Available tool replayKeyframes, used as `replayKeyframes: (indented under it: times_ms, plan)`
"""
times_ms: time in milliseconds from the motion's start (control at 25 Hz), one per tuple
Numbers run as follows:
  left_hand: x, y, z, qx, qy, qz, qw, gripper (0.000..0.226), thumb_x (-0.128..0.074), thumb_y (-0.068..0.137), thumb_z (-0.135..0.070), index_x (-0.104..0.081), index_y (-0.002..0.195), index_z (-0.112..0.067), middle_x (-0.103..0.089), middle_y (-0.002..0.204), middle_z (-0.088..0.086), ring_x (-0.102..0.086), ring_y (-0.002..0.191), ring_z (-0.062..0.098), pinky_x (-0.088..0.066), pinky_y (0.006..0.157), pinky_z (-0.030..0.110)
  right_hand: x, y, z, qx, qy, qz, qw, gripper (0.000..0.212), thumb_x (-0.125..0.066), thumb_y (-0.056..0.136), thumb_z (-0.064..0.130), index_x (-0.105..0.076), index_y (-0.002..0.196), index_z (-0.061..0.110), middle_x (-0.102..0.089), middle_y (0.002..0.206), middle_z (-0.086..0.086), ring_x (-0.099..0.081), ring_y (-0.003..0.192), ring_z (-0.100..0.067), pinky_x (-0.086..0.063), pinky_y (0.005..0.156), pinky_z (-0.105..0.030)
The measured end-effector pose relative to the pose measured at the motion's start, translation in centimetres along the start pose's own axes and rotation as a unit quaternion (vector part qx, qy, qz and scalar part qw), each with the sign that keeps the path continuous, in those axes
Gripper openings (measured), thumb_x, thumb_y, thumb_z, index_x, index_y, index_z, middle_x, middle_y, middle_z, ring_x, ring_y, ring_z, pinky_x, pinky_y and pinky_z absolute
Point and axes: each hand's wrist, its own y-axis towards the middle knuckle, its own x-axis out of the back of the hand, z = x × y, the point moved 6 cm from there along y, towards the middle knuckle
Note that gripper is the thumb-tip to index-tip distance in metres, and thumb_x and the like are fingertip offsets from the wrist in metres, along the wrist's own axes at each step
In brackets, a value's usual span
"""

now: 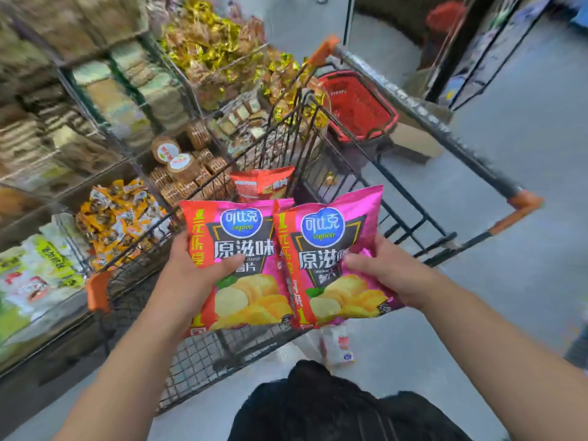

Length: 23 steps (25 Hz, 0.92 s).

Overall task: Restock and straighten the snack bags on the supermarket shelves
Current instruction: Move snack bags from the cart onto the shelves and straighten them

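Two pink potato chip bags are held side by side above a wire shopping cart point(375, 192). My left hand point(194, 265) grips the left chip bag point(241, 281) at its left edge, thumb across the front. My right hand point(388, 268) grips the right chip bag point(331, 249) at its right edge. An orange-red chip bag point(264, 183) sits deeper in the cart, behind the two pink ones. A small white packet point(340, 345) lies low in the cart below the bags.
Snack shelves point(105, 128) run along the left with bins of biscuits, gold-wrapped sweets and orange packets. A red shopping basket point(359, 106) stands beyond the cart. Grey floor spreads to the right, and a dark display rack point(483, 49) stands at the far right.
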Motion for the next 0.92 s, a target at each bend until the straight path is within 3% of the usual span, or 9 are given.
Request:
replayKeyframes:
  times_ms: [240,400,520,600,680,840,920]
  plan:
    - [-7.1,-8.2,-2.4,-0.031,0.012,0.050,0.998,0.089,-0.091,0.043,-0.039,-0.050,0.122,-0.030,-0.075,0.102,-0.002,-0.073,0.091,0.026,-0.056,0.086,0.055,7.3,-10.8,-1.8,0.054,0.009,-0.073,0.996,0.064,-0.086,0.059,0.011,-0.062,0.118,0.012,-0.075,0.103,-0.004,-0.072,0.093,-0.023,-0.058,0.075,-0.034]
    - [-15.0,-14.1,-2.8,-0.050,0.034,0.120,0.991,0.083,-0.096,0.045,-0.029,-0.054,0.117,-0.030,-0.076,0.097,-0.003,-0.074,0.086,0.023,-0.057,0.084,0.053,14.5,-19.9,-5.4,0.068,0.051,-0.130,0.988,0.061,-0.083,0.057,0.015,-0.064,0.115,0.013,-0.074,0.107,-0.009,-0.071,0.097,-0.029,-0.057,0.081,-0.041]
    - [-21.6,-17.2,-3.2,-0.079,0.063,0.171,0.980,0.074,-0.093,0.060,-0.019,-0.052,0.122,-0.024,-0.076,0.094,-0.002,-0.074,0.081,0.015,-0.058,0.080,0.044,19.5,-26.1,-8.1,0.075,0.090,-0.177,0.977,0.061,-0.082,0.055,0.014,-0.064,0.113,0.012,-0.073,0.107,-0.011,-0.071,0.094,-0.028,-0.058,0.077,-0.037]
    - [-26.6,-19.1,-3.6,-0.102,0.091,0.216,0.967,0.075,-0.092,0.062,-0.018,-0.050,0.125,-0.021,-0.075,0.096,-0.002,-0.073,0.079,0.012,-0.057,0.078,0.039,22.8,-30.4,-9.9,0.079,0.115,-0.217,0.966,0.073,-0.090,0.046,0.019,-0.063,0.113,0.009,-0.074,0.105,-0.012,-0.071,0.092,-0.029,-0.058,0.073,-0.036]
    - [-31.6,-20.9,-4.3,-0.125,0.114,0.262,0.950,0.071,-0.092,0.063,-0.020,-0.052,0.121,-0.023,-0.075,0.096,-0.002,-0.072,0.079,0.011,-0.057,0.078,0.037,25.8,-34.5,-11.7,0.086,0.147,-0.269,0.948,0.098,-0.098,0.022,0.034,-0.064,0.111,0.010,-0.074,0.101,-0.013,-0.072,0.087,-0.029,-0.058,0.068,-0.035]
    - [-40.1,-24.2,-5.7,-0.132,0.104,0.351,0.921,0.085,-0.092,0.054,-0.032,-0.048,0.127,-0.022,-0.075,0.100,-0.002,-0.073,0.087,0.016,-0.058,0.085,0.044,29.9,-40.8,-14.0,0.123,0.214,-0.349,0.904,0.096,-0.098,0.007,0.036,-0.069,0.095,0.010,-0.076,0.087,-0.011,-0.073,0.070,-0.023,-0.057,0.055,-0.029]
    - [-43.9,-25.8,-6.7,-0.141,0.108,0.386,0.905,0.083,-0.091,0.059,-0.029,-0.047,0.129,-0.020,-0.074,0.098,-0.003,-0.073,0.081,0.009,-0.059,0.077,0.032,31.8,-43.2,-14.6,0.132,0.229,-0.381,0.886,0.103,-0.098,0.008,0.036,-0.067,0.102,0.008,-0.076,0.088,-0.012,-0.073,0.070,-0.024,-0.057,0.056,-0.030]
